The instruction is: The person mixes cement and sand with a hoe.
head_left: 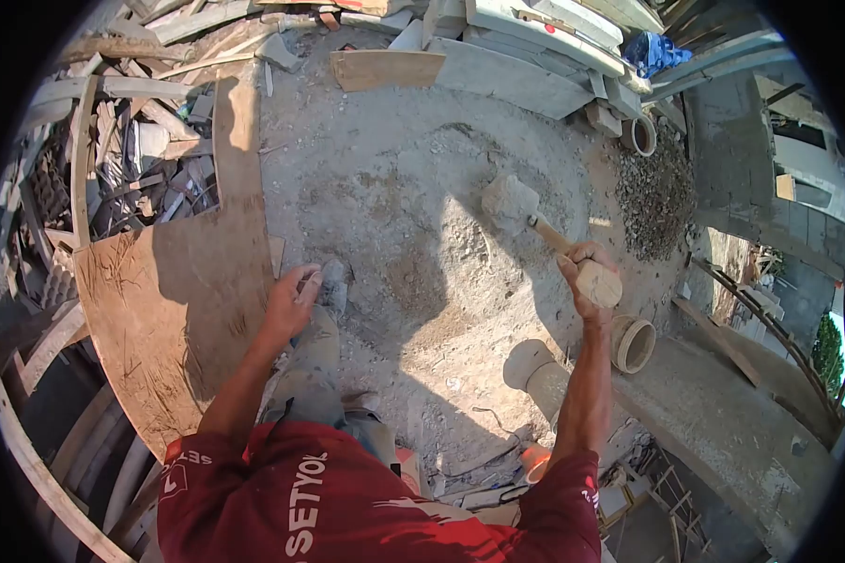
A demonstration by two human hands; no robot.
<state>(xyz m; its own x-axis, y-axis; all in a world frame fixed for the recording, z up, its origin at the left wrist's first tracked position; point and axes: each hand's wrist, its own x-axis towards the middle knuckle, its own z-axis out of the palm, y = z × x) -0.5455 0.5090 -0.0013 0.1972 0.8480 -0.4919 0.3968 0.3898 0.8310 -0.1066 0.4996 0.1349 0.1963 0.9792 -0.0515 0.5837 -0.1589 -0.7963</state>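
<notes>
My right hand [589,266] is closed around the wooden handle of a shovel [511,202], near the handle's end. The shovel's dusty blade points up and to the left, over the ground beside a low heap of pale sand and rubble [465,239]. My left hand [296,286] is above my left knee, near a grey dusty shoe [334,284]. Its fingers are bent and apart, with nothing seen in them.
A plywood sheet [174,310] lies at the left beside piled scrap wood [160,131]. Gravel [657,192] is at the right, near a clay-coloured pipe ring [634,344]. Long slabs [507,77] lie across the back. An orange object [535,462] is near my right arm.
</notes>
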